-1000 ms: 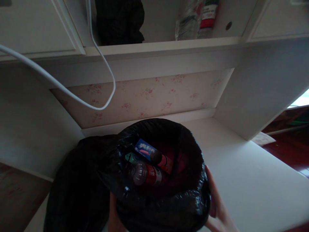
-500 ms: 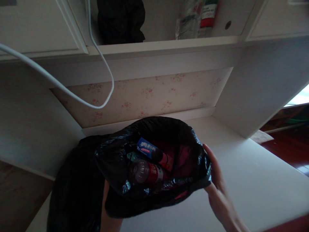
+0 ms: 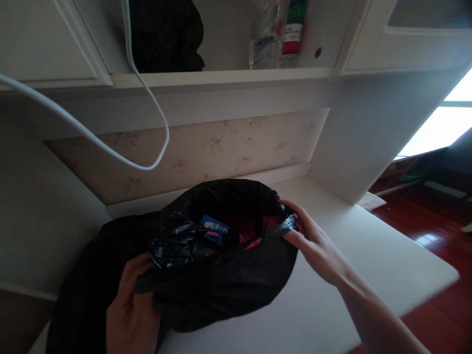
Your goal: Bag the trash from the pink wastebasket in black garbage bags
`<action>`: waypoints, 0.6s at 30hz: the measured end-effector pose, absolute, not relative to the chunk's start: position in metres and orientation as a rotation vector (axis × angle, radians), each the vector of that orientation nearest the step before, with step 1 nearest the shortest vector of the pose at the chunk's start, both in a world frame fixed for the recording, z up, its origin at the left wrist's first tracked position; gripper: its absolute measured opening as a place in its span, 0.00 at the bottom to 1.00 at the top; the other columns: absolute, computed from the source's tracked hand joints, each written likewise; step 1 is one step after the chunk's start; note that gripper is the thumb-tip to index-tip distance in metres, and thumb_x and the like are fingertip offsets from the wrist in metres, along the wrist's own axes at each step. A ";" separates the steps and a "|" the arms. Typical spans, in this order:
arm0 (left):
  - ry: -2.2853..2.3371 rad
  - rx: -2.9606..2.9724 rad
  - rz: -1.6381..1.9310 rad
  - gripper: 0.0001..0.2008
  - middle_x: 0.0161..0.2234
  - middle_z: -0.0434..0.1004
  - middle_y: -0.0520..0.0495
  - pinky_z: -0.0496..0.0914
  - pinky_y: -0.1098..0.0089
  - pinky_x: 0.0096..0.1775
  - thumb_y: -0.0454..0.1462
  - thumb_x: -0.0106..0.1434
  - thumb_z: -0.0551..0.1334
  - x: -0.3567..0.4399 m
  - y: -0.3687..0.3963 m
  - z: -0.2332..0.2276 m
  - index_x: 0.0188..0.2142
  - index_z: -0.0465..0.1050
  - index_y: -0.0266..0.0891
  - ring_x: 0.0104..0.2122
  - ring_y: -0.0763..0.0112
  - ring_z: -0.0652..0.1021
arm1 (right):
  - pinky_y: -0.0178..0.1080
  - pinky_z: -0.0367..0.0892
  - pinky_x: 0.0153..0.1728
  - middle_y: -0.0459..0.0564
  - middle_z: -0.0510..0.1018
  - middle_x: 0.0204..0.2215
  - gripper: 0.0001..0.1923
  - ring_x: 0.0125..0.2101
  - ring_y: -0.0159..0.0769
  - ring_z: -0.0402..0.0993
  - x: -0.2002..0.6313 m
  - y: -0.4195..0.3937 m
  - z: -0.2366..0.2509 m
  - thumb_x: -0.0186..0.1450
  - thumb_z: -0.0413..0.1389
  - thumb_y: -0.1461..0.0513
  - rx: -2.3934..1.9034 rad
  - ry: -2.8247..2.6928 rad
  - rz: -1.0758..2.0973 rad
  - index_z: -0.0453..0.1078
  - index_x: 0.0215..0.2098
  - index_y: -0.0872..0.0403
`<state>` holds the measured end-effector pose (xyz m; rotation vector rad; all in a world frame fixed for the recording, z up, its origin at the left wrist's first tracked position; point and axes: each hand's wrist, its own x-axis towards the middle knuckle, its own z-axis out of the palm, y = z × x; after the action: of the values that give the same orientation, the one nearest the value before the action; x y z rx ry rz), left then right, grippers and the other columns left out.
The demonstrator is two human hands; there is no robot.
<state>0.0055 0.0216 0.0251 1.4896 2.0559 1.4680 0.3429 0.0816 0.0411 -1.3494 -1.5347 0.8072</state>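
Observation:
A black plastic bag (image 3: pixel 228 280) sits on the white desk (image 3: pixel 354 275), lining something pink that shows at its mouth. Inside I can see a blue snack packet (image 3: pixel 216 229). My left hand (image 3: pixel 131 309) grips the bag's near left edge and pulls the rim over the opening. My right hand (image 3: pixel 313 246) pinches the rim on the right side. The bottle seen earlier is hidden under the folded plastic.
A second dark bag or cloth (image 3: pixel 88 285) lies left of the bag. A white cable (image 3: pixel 110 152) loops down from above. On the shelf stand a dark item (image 3: pixel 162 34) and plastic bottles (image 3: pixel 275 32). Red wood floor (image 3: pixel 435 231) lies to the right.
Both hands moved from under the bag up to its rim. The left hand drew the plastic over the opening, covering the bottle. The mouth is now narrower.

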 end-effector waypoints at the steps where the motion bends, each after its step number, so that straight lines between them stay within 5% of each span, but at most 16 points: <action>1: 2.047 1.461 1.455 0.17 0.41 0.81 0.50 0.76 0.65 0.37 0.52 0.66 0.54 0.007 0.022 0.034 0.35 0.76 0.46 0.40 0.57 0.81 | 0.50 0.72 0.57 0.53 0.77 0.60 0.37 0.58 0.51 0.75 0.345 0.086 0.043 0.66 0.59 0.40 -1.344 -1.535 0.836 0.64 0.68 0.43; 4: 2.022 1.314 1.410 0.16 0.30 0.79 0.52 0.71 0.67 0.30 0.52 0.63 0.58 0.005 0.029 0.052 0.34 0.76 0.44 0.31 0.61 0.78 | 0.50 0.72 0.56 0.52 0.79 0.57 0.36 0.57 0.52 0.75 0.349 0.103 0.054 0.65 0.61 0.40 -1.324 -1.559 0.853 0.67 0.66 0.43; 8: 1.974 1.172 1.401 0.18 0.26 0.76 0.53 0.69 0.68 0.31 0.53 0.58 0.64 -0.011 0.059 0.066 0.35 0.78 0.42 0.31 0.62 0.75 | 0.53 0.72 0.55 0.50 0.82 0.53 0.31 0.53 0.52 0.78 0.345 0.136 0.074 0.64 0.61 0.39 -1.365 -1.585 0.918 0.72 0.61 0.41; 15: 1.958 1.242 1.379 0.25 0.48 0.82 0.42 0.68 0.57 0.56 0.54 0.61 0.65 -0.043 0.125 0.071 0.48 0.79 0.38 0.52 0.51 0.78 | 0.49 0.73 0.49 0.52 0.83 0.42 0.25 0.43 0.44 0.79 0.317 0.198 0.102 0.62 0.66 0.45 -1.180 -1.610 0.709 0.80 0.49 0.51; 18: 1.721 1.244 1.199 0.29 0.49 0.84 0.40 0.69 0.54 0.59 0.58 0.57 0.69 -0.047 0.131 0.060 0.47 0.81 0.38 0.54 0.48 0.79 | 0.45 0.73 0.48 0.49 0.83 0.41 0.21 0.42 0.40 0.78 0.307 0.206 0.114 0.63 0.65 0.48 -1.056 -1.581 0.671 0.80 0.47 0.52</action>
<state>-0.0471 0.1313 0.0596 1.2439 1.7210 1.1994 0.3075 0.2058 0.1143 -1.0561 -1.5813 0.6713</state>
